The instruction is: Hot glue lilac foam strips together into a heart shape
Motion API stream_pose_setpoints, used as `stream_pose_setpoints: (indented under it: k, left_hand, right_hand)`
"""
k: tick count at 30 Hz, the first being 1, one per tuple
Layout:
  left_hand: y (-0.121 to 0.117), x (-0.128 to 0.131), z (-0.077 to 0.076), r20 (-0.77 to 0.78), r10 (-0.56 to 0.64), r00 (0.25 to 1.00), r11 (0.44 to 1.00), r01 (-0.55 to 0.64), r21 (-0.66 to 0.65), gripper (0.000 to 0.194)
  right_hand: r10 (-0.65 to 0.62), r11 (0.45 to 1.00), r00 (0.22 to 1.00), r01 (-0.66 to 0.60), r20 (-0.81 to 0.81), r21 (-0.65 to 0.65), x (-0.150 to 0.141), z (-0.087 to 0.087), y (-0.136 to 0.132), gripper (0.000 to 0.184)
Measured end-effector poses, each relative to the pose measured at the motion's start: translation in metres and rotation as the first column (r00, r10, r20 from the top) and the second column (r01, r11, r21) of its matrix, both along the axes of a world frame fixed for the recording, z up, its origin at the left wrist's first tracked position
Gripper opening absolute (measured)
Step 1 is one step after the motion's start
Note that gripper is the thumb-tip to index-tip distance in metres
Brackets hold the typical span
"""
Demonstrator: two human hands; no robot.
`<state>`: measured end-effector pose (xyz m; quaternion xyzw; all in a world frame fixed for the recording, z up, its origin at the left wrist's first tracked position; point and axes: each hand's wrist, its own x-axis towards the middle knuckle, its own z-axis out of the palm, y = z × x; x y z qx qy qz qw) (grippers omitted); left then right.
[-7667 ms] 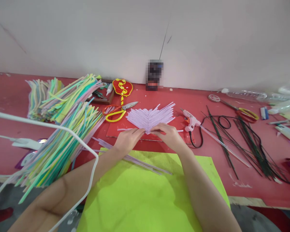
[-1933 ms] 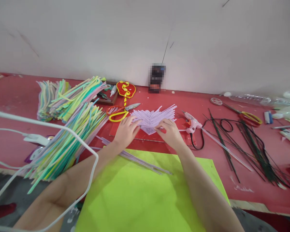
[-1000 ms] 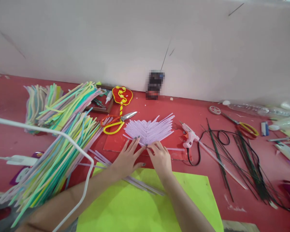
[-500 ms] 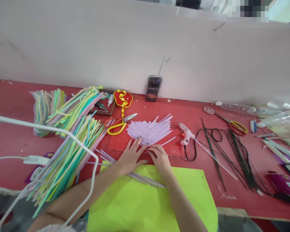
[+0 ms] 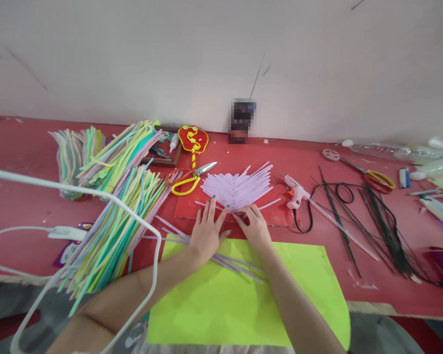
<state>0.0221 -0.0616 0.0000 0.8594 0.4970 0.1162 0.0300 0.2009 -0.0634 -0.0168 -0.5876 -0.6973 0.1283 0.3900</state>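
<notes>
the lilac chevron piece (image 5: 236, 189) is found lying flat on the red board (image 5: 181, 210), directly before the person, with its lower point toward the body. 2 bare hands are applied at that point. the left hand (image 5: 208, 233) is laid palm down, fingers spread wide, with fingertips set on or close to the piece's lower left edge; it is judged to be used as a steadying weight. the right hand (image 5: 254, 226) is brought in from the other side, thumb and forefinger held narrow at the tip of the point. a single strip (image 5: 271, 204) is seen to emerge on both sides of the hands; whether it is pinched by the right fingers cannot be told.

the glue gun (image 5: 297, 191) is placed just right of the piece and the scissors (image 5: 197, 173) just left, presumably so that either can be reached. loose lilac strips (image 5: 239, 270) are left under the left wrist, partly on the green sheet (image 5: 221, 305), apparently as near stock; the mixed bundle (image 5: 121, 226) is kept farther left.

as to appearance, the piece is built of pale strips set close in slanting rows and met along a braided centre line. its upper ends are noted as uneven, with longer ends projecting at right.
</notes>
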Motion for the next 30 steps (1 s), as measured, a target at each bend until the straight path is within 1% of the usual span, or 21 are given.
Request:
stream_pose_setpoints:
  k: [3,6,8,11,13,16,19,21,25,28,30]
  left_hand:
    - [0.007,-0.002,0.003,0.032,-0.019,0.999,0.998,0.017,0.059,0.044]
    - [0.016,-0.001,0.004,0.096,-0.071,0.993,0.993,0.061,0.103,0.029]
    - [0.019,0.001,0.003,0.141,-0.135,0.981,0.989,0.124,0.081,0.025]
    - [0.018,0.007,-0.001,0.130,-0.214,0.968,0.977,0.212,0.030,0.023]
    - [0.016,0.009,-0.004,0.116,-0.241,0.964,0.971,0.240,0.026,0.022]
    - [0.016,0.008,-0.007,0.153,-0.245,0.957,0.970,0.243,0.032,0.021]
    - [0.017,0.006,-0.006,0.184,-0.242,0.953,0.970,0.243,0.018,0.020]
    - [0.017,0.006,-0.005,0.185,-0.252,0.950,0.967,0.252,0.027,0.021]
    - [0.014,0.005,-0.002,0.178,-0.292,0.940,0.956,0.279,0.095,0.018]
    - [0.011,0.003,-0.002,0.159,-0.309,0.938,0.948,0.290,0.132,0.016]
    - [0.011,0.002,-0.004,0.159,-0.285,0.945,0.955,0.265,0.132,0.015]
  right_hand:
    - [-0.033,0.999,0.998,0.033,0.046,-0.002,0.002,-0.001,-0.001,0.013]
    - [-0.021,1.000,0.996,0.023,0.084,-0.020,0.003,-0.003,-0.003,0.015]
    - [-0.016,1.000,0.995,0.017,0.099,-0.012,0.004,-0.003,-0.004,0.014]
    - [-0.012,0.999,0.995,0.009,0.098,0.031,0.004,-0.004,-0.007,0.014]
    - [0.005,0.999,0.998,-0.008,0.058,0.052,0.005,-0.004,-0.010,0.014]
    - [0.057,0.997,0.994,-0.051,-0.091,0.065,0.004,-0.005,-0.012,0.012]
    - [0.110,0.992,0.970,-0.094,-0.217,0.082,0.004,-0.005,-0.013,0.009]
    - [0.135,0.990,0.959,-0.118,-0.250,0.081,0.004,-0.004,-0.014,0.007]
    - [0.162,0.986,0.944,-0.149,-0.286,0.067,0.007,0.001,-0.014,0.010]
    - [0.154,0.987,0.941,-0.135,-0.301,0.085,0.010,0.004,-0.013,0.009]
    - [0.147,0.988,0.941,-0.123,-0.305,0.096,0.012,0.005,-0.011,0.010]
